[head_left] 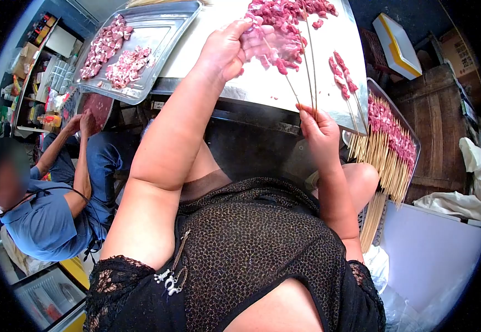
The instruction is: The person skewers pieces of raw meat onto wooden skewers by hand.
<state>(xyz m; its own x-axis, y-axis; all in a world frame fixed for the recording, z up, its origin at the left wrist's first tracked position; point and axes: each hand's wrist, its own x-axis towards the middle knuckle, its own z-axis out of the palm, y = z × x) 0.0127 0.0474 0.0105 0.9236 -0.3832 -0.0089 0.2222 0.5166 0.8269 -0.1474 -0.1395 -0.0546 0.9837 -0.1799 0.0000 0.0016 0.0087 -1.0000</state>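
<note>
My left hand is at the near side of a pile of cut red meat on the white-topped table. Its fingers are closed on a piece of meat at the upper end of a thin bamboo skewer. Lower on that skewer, some meat lies close behind it, and I cannot tell which bits are threaded. Over the table's front edge, my right hand pinches the lower end of this skewer together with other long skewers. Two loaded meat skewers lie to the right on the tabletop.
A metal tray with two heaps of pale pink meat stands at the left. Many loaded skewers fill a tray beyond the right edge. A co-worker sits at the left, hands over red meat. A white foam box is back right.
</note>
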